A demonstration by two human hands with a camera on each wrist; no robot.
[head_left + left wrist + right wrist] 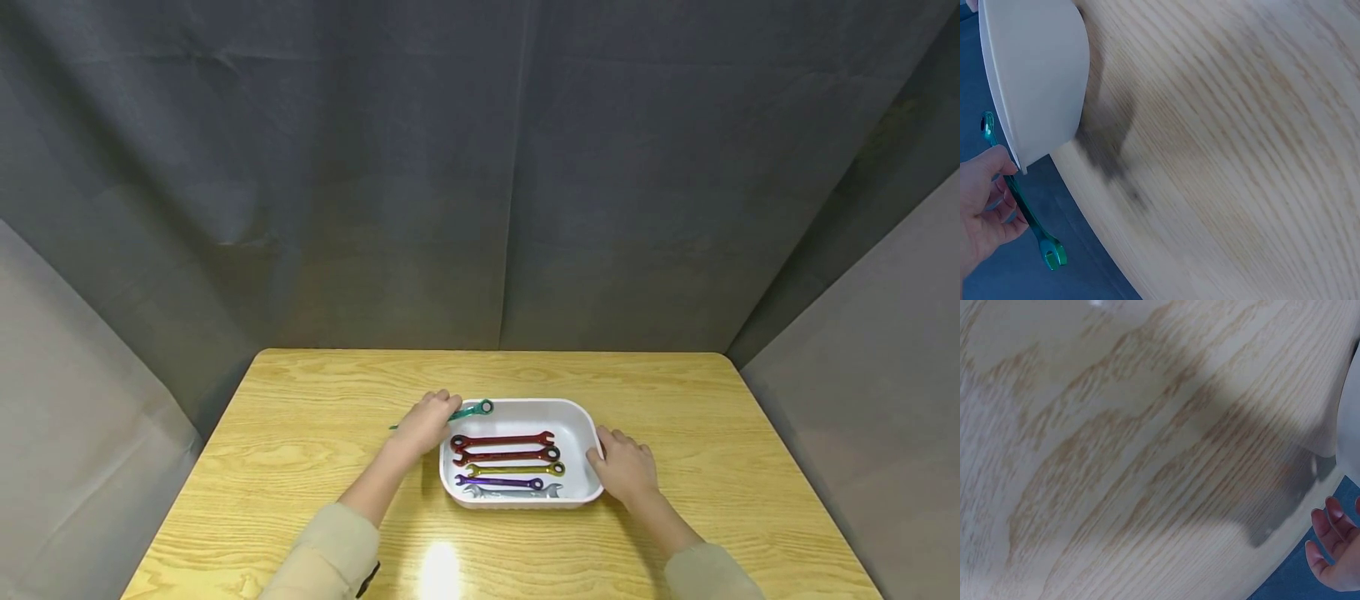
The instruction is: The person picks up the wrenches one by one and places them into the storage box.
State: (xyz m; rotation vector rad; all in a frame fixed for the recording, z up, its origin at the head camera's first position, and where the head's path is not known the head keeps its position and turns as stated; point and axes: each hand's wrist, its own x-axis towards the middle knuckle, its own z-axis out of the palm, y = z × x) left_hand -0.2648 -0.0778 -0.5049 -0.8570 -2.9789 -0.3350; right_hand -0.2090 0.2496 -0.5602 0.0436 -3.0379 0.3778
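My left hand [426, 422] pinches a green combination wrench [1034, 219] at mid-shaft, at the left end of a white tub [517, 408]. The wrench's ring end [486, 407] reaches over the tub's far left corner, and its open end sticks out to the left. My right hand [626, 467] holds the tub's right rim, thumb over the edge and fingers outside. In the tub several wrenches lie side by side: two red [506, 439], a yellow one [517, 470], a purple one [501, 482] and a silver one [513, 492] along the near wall.
The tub stands on a wood-grain table [315, 467]. Dark grey curtain [405, 183] hangs behind the table's far edge, and lighter panels [877, 375] flank both sides. A bright light reflection shows on the tabletop in front of the tub.
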